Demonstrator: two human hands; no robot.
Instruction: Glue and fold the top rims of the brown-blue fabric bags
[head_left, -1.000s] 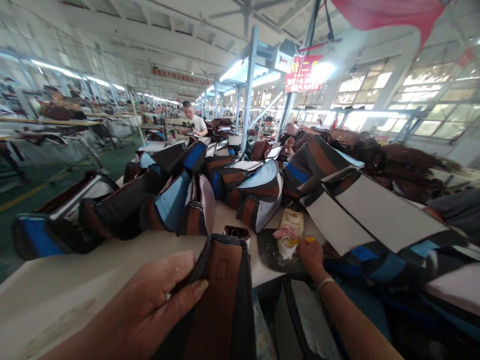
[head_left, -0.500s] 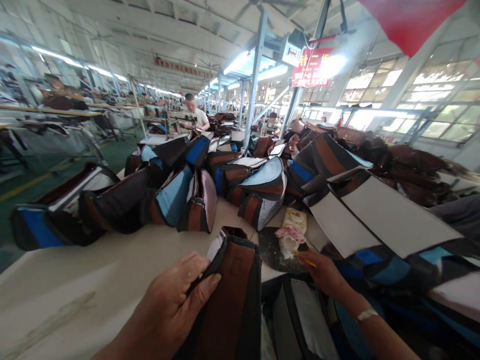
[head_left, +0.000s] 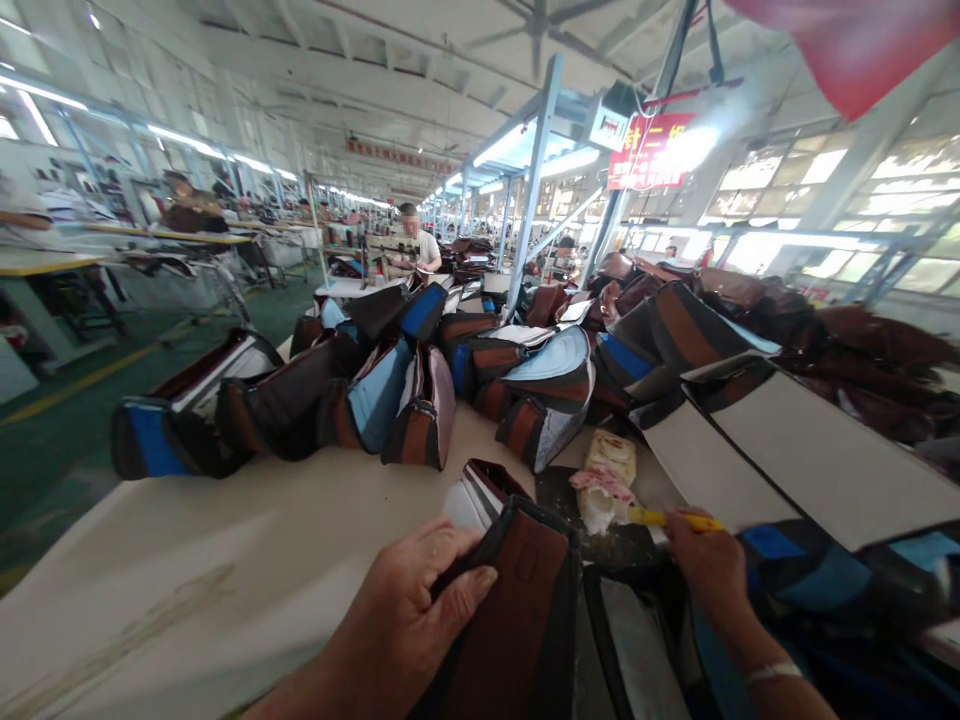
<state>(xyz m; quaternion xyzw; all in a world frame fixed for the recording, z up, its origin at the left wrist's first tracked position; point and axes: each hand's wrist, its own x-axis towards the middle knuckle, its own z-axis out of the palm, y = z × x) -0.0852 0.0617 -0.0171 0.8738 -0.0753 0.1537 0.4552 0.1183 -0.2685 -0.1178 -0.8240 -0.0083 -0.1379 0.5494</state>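
My left hand (head_left: 420,610) grips the top edge of an unfinished bag (head_left: 517,620), thumb on its outer face. Its near end is dark grey with a brown centre strip, and a pale lining shows at the opening. My right hand (head_left: 705,560) is closed round a yellow-handled brush (head_left: 652,517). The brush's far end reaches the opening of a whitish plastic bottle (head_left: 611,455) lying on its side, where it is hard to make out. White paste and a pink rag (head_left: 602,486) are at that opening. Under the bottle lies a dark board (head_left: 555,490).
Several bag bodies (head_left: 420,430) stand in a row across the pale table (head_left: 300,540). At right lie large pale-faced panels (head_left: 817,440), with brown leather bags (head_left: 862,340) piled behind. Another grey bag piece (head_left: 637,640) lies below my right hand. A co-worker (head_left: 427,250) sits farther back.
The view has swung a little left, shifting everything rightward. My right hand has drawn back right from the bottle, so more of the yellow handle shows. My left hand keeps its grip on the bag.
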